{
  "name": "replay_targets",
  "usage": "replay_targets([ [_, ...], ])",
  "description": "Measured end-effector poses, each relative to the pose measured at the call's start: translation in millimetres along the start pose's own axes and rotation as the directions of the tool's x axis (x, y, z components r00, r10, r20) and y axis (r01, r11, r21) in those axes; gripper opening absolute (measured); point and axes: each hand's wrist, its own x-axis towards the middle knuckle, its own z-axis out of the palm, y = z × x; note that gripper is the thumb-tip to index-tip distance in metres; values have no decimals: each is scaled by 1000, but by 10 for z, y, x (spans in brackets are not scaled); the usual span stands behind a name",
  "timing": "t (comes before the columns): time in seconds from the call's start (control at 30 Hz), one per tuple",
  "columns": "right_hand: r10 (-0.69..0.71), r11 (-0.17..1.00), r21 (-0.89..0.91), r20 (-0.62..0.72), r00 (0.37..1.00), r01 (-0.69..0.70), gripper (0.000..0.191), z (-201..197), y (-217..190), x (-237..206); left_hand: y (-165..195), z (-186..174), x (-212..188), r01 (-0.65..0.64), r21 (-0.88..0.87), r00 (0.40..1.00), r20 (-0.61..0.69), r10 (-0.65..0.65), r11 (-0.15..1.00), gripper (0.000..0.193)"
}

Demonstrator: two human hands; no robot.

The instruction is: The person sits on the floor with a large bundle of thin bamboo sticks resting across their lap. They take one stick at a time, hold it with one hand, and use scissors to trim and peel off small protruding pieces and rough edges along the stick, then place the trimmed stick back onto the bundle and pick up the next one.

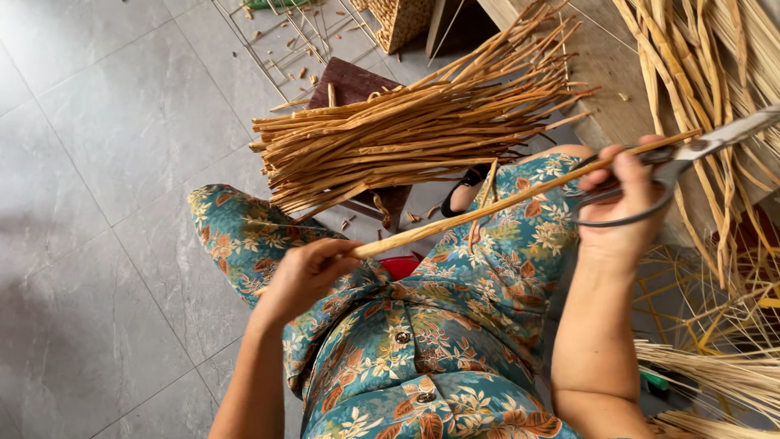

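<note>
The left hand (305,272) has its grip clamped on the near end of a stalk (520,193), a long, thin, dried stem, pale tan with a smooth blunt end at the fingers. From that hand the stalk runs up and to the right across the lap, over floral cloth (487,268) in teal, orange and cream. Beyond the stalk, over the left knee, lies a bundle (414,134) of like stems, golden brown, ridged and cut to about one length, its cut ends fanning out to the right. Under the bundle a dark brown board (351,83) shows on the grey tiled floor (106,162), with small cuttings scattered around it. Past the board, at the top edge, stands the corner of a woven basket (402,20). At the stalk's far end the right hand (621,207) has its grip closed through the loops of metal scissors (691,154), whose blades meet the stalk's tip. Right of the scissors, more pale stems (715,73) lie on a wooden plank (609,73). No packages, labels or signs show.
</note>
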Motion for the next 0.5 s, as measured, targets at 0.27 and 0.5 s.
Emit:
replay_targets([
  [0.27, 177, 983, 6, 218, 960, -182, 44, 157, 272, -274, 72, 280, 297, -112, 14, 993, 47, 111, 994, 26],
  [0.5, 180, 967, -204, 121, 976, -153, 33, 260, 322, 5, -5, 371, 459, -86, -9, 991, -100, 84, 996, 34],
])
